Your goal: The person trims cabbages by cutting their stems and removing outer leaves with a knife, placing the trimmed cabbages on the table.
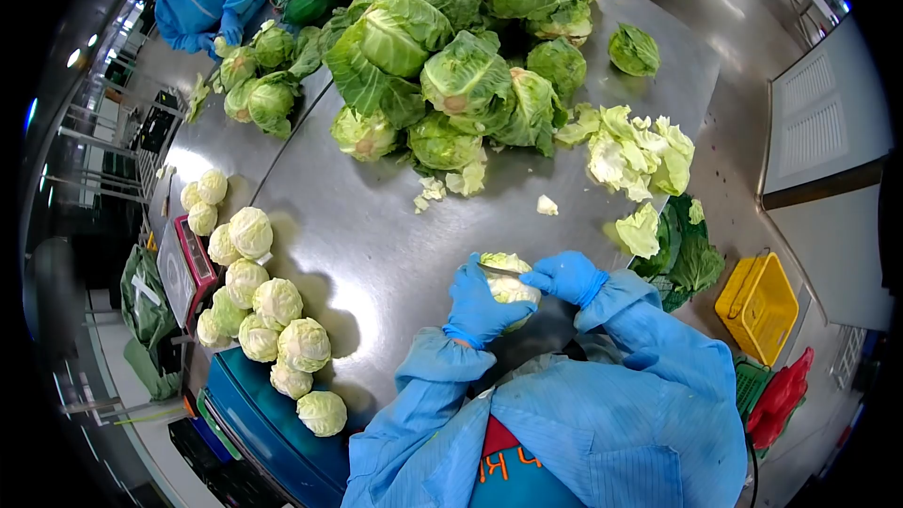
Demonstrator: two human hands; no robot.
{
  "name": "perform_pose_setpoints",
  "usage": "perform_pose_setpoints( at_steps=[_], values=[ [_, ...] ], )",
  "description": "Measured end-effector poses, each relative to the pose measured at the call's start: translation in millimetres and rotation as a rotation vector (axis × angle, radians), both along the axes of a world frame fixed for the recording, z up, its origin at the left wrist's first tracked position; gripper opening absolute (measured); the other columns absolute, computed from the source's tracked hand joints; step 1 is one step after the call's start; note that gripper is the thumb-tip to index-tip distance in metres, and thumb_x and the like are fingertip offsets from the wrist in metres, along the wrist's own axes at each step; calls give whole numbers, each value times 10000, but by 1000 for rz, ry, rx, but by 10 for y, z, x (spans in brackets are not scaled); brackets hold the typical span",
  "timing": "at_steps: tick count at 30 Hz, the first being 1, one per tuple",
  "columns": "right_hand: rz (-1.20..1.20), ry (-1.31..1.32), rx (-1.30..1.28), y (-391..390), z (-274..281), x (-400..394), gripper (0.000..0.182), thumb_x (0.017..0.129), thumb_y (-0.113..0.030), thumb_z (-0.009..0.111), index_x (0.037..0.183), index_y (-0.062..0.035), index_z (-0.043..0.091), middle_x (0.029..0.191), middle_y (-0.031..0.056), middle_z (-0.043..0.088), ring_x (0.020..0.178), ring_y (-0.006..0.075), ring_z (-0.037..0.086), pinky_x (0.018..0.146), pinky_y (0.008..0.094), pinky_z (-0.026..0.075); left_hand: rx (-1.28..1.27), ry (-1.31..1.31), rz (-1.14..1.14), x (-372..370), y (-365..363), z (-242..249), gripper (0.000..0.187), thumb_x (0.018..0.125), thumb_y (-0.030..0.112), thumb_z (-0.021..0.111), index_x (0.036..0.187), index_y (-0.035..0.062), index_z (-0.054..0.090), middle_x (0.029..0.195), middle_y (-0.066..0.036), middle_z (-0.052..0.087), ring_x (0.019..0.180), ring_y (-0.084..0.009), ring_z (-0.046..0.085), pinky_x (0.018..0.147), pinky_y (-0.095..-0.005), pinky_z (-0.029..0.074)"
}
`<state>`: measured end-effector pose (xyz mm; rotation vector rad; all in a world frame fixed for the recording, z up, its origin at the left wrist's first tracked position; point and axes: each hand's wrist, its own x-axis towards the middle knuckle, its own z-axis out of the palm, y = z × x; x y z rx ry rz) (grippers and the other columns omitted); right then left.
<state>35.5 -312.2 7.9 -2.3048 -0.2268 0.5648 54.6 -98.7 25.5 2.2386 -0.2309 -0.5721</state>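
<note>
We're gripping a trimmed cabbage [509,288] w/ left hand [478,301] wrapped round it, just above worktop [376,235] edge. Right hand [565,276] is closing on a knife [499,270] across its top. Loose leaves [630,152] are lying further back.

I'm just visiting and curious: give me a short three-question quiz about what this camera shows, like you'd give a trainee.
1. True or false: both hands wear blue gloves.
2. What does the left hand grip? A) a cabbage B) a yellow crate C) a scale
3. Where do the trimmed pale cabbages lie: to the person's left or right?

Key
1. True; the right hand is gloved too.
2. A: the cabbage, with the right hand resting on top.
3. Left, along the steel table edge; loose leaves lie to the right.
</note>
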Motion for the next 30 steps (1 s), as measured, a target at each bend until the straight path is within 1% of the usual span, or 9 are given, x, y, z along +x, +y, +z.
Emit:
perform_pose_setpoints(
  at_steps=[5, 8, 13, 17, 18, 20, 23, 29, 30],
  values=[
    [-33, 39, -191, 122, 129, 26, 613, 936, -634, 375, 876, -132, 721, 777, 153, 670, 724, 374, 641, 670, 449, 516, 44, 28, -8, 28, 8, -121, 1218, 510, 533, 871, 1394, -88, 308, 1253, -272, 465, 1138, -405, 505, 968, -476, 420],
    [-48, 55, -231, 144, 197, 59, 640, 930, -651, 367, 859, -121, 719, 762, 161, 667, 710, 378, 641, 659, 461, 515, 22, -159, 30, 17, -17, -134, 907, 523, 393, 899, 1204, -54, 501, 1076, -206, 607, 980, -321, 617, 845, -414, 506],
    [-90, -66, -94, 107, -39, 4, 641, 918, -660, 388, 833, -113, 711, 763, 158, 666, 718, 374, 646, 659, 457, 513, -49, -204, 28, 27, -31, -198, 794, 525, 369, 899, 1114, -44, 563, 995, -161, 671, 889, -283, 673, 775, -390, 539],
    [-93, 146, 9, 45, 127, 89, 625, 908, -656, 420, 805, -109, 704, 751, 150, 661, 706, 365, 643, 649, 448, 508, -4, -10, 6, 37, -35, -158, 1120, 507, 508, 862, 1326, -91, 386, 1164, -249, 541, 1063, -383, 557, 916, -463, 453],
    [-123, 70, -58, 70, 115, 94, 617, 906, -650, 432, 798, -107, 705, 750, 147, 661, 708, 361, 643, 650, 443, 508, -10, 49, 0, 64, -40, -129, 1193, 502, 540, 854, 1372, -102, 348, 1203, -268, 512, 1104, -404, 530, 948, -480, 433],
    [-175, -74, -191, 154, 37, 59, 602, 900, -639, 458, 785, -103, 706, 749, 142, 662, 712, 353, 643, 653, 432, 508, -67, 138, 4, 92, -45, -43, 1213, 498, 558, 852, 1372, -109, 341, 1216, -269, 505, 1115, -406, 522, 956, -483, 423],
    [-216, -141, -187, 119, -14, 74, 579, 894, -623, 488, 778, -100, 707, 737, 137, 663, 721, 340, 649, 653, 413, 509, 124, 18, 1, 5, -100, -27, 1223, 498, 569, 857, 1380, -99, 336, 1219, -268, 500, 1130, -414, 509, 963, -493, 408],
    [-402, -36, 115, 141, 216, -19, 403, 833, -489, 668, 958, -108, 705, 837, 137, 669, 793, 318, 664, 699, 384, 523, 47, -96, 10, -53, -44, 41, 1154, 532, 534, 858, 1435, 34, 342, 1209, -264, 495, 1104, -423, 501, 957, -515, 398],
    [-408, -126, 178, 168, 212, 10, 360, 831, -437, 679, 983, -111, 703, 854, 129, 671, 800, 310, 662, 705, 379, 523, 48, -86, 7, -57, -50, 35, 1148, 537, 526, 858, 1441, 45, 338, 1218, -266, 486, 1101, -421, 498, 958, -519, 397]
  ],
)
